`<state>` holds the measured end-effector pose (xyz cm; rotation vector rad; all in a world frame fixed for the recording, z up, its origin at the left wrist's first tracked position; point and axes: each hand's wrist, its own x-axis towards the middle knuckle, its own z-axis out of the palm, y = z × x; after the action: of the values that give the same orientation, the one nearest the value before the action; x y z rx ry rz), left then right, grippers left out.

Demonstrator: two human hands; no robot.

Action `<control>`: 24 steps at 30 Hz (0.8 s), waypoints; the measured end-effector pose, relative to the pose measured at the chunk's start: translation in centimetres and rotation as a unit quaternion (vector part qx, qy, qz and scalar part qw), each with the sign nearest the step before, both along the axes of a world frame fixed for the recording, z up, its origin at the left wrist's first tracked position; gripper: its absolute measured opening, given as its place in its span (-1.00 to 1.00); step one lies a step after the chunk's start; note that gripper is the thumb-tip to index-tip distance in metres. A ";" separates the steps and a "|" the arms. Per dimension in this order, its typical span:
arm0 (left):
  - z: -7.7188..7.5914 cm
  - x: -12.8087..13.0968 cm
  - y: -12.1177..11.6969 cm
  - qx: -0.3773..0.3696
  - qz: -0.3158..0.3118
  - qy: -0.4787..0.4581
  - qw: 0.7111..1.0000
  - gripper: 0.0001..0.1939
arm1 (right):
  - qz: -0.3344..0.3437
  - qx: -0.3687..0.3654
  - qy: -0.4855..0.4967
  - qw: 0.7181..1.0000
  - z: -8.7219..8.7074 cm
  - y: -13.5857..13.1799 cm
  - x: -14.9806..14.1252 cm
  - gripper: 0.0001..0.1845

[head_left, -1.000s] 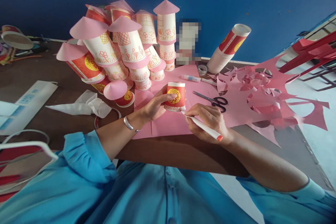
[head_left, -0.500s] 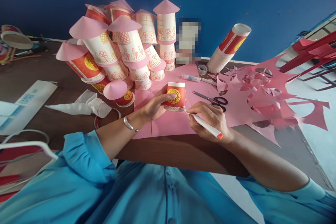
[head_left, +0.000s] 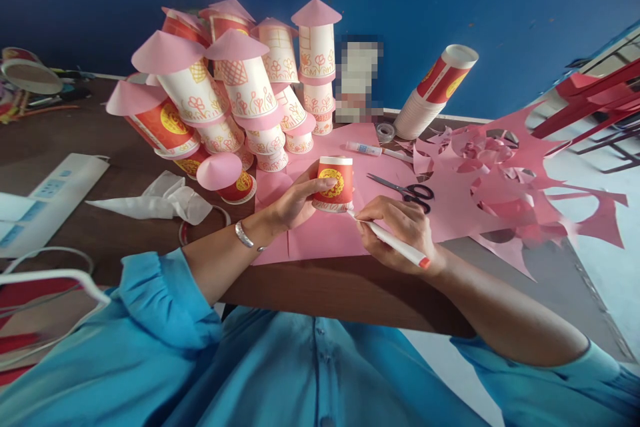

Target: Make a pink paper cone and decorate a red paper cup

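My left hand (head_left: 301, 199) is wrapped round a red paper cup (head_left: 334, 170) with a yellow emblem, held upside down above pink paper. Red pen strokes run along the cup's white lower band. In my right hand (head_left: 400, 230) is a white marker pen (head_left: 397, 242) with a red end, its tip at the right side of that band. Black-handled scissors (head_left: 419, 194) lie just beyond my right hand. Up to the left stand several cup towers (head_left: 250, 83) with pink cone roofs, many drawn with flowers and windows.
A tall stack of paper cups (head_left: 420, 115) leans at the back by a tape roll (head_left: 385, 133). Cut pink paper scraps (head_left: 505, 173) spread on the right. Another marker (head_left: 364, 148) lies behind the cup. A crumpled white wrapper (head_left: 165, 199) and a power strip (head_left: 60, 197) are left.
The marker's tip has shifted slightly down along the cup's band, and its rear end has moved a little right. My left hand and the cup have hardly moved.
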<state>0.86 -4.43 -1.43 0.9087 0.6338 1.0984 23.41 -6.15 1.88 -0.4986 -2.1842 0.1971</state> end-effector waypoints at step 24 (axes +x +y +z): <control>0.2 0.1 0.0 0.005 -0.001 0.014 1.000 -0.51 | 0.013 0.027 -0.011 1.000 -0.4 0.1 -0.3 -0.76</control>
<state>0.97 -4.47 -1.21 0.9343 0.6510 1.0893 23.14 -6.08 1.53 -0.4447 -2.2112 0.1472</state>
